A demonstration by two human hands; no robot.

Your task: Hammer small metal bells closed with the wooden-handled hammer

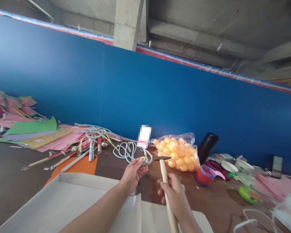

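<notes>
In my right hand (173,191) is a hammer (164,171), gripped by its pale wooden handle with the dark metal head up. My left hand (134,173) pinches a small silver bell (144,161) between thumb and fingers, partly covered by the fingertips. The hammer head is a short way to the right of the bell, apart from it. Behind my left hand lies a looped light blue cord (126,150); whether it joins the bell I cannot tell. Under my forearms are a white open box (72,177) and its flap.
A clear bag of orange balls (177,152) lies beyond the hammer, beside a black bottle (208,145) and a red cup (205,175). Coloured paper (34,126) and wrapped sticks cover the left. A green-yellow round case (249,194) and a phone (276,166) are right. A blue partition (147,90) stands behind.
</notes>
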